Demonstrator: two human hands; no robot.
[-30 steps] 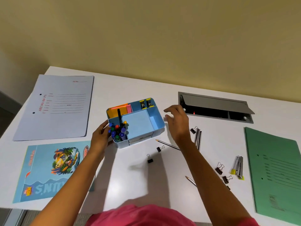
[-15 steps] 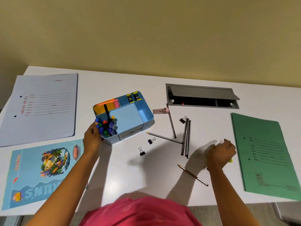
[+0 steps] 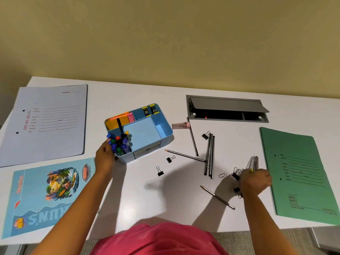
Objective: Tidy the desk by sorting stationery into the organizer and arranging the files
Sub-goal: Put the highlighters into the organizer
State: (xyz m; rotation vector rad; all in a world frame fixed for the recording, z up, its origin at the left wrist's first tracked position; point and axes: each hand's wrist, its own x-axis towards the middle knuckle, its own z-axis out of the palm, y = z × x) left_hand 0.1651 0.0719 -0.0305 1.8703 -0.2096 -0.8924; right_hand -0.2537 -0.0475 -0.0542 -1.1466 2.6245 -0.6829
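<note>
Steadiness matters most at this step. The left hand (image 3: 104, 157) grips the near-left corner of the blue organizer (image 3: 164, 128), with fingers curled on the wall of the pen compartment. This is good, because the box looks light to me and may slide on the white desk (image 3: 128, 92) when something drops in.

The right hand (image 3: 255, 181) lies far to the right, just beside the green file (image 3: 298, 172). Its fingers bend over the near end of some silver pieces with a yellow mark (image 3: 253, 161). I cannot tell if they already close on the pieces or only touch them. Probably this is the pickup.

To do it well, pinch all the pieces together so that none is left. Lift straight up, because binder clips (image 3: 236, 174) and a paper clip (image 3: 222, 175) lie just beside and may be dragged. The back compartment of the organizer, which holds two yellow items (image 3: 150, 110), seems the proper place.
</note>
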